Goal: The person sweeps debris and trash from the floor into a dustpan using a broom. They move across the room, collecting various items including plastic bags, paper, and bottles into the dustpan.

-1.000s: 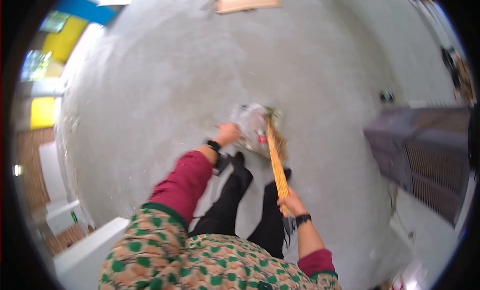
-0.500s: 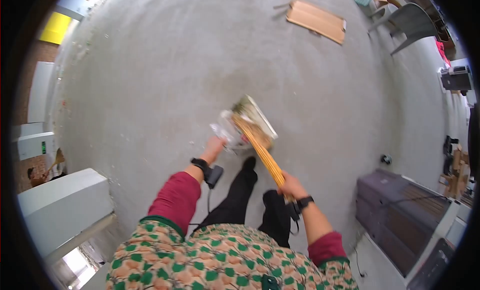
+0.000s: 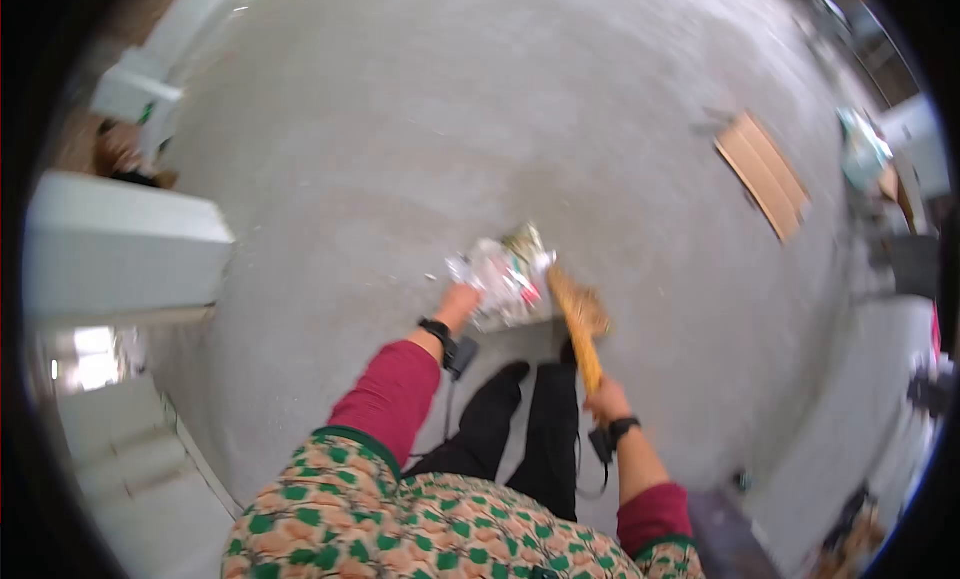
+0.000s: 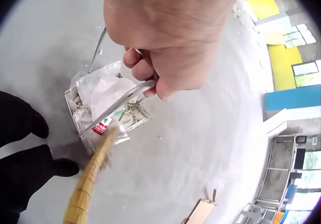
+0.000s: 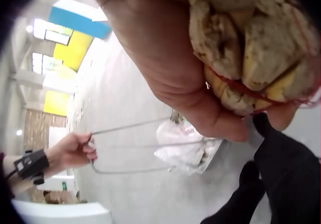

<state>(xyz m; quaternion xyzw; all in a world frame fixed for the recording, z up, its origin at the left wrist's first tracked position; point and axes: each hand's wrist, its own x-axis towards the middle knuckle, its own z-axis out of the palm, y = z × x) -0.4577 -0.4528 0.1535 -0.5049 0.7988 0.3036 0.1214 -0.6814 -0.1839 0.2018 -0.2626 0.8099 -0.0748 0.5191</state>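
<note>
My left hand (image 3: 460,304) grips the metal wire handle (image 4: 120,102) of a dustpan (image 4: 122,140) low over the concrete floor. In the pan lie crumpled clear plastic (image 4: 108,91), a red-labelled wrapper (image 4: 100,128) and dry plant bits (image 4: 131,112). My right hand (image 3: 606,401) holds a straw broom (image 3: 584,354) by its bound yellow handle, whose cut stalk end (image 5: 251,43) fills the upper right of the right wrist view. The broom slants down to the pan's right side, its bristles (image 3: 592,312) fanned and blurred.
The wearer's black-clad legs (image 3: 545,429) stand just behind the pan. A flat cardboard piece (image 3: 765,174) lies on the floor to the right. At left is a white block-like structure (image 3: 130,244). A small white scrap (image 3: 430,276) lies left of the pan.
The view has turned, so the cardboard now appears farther right and lower. The broom has gone from across the pan to its right side. Both hands keep their hold.
</note>
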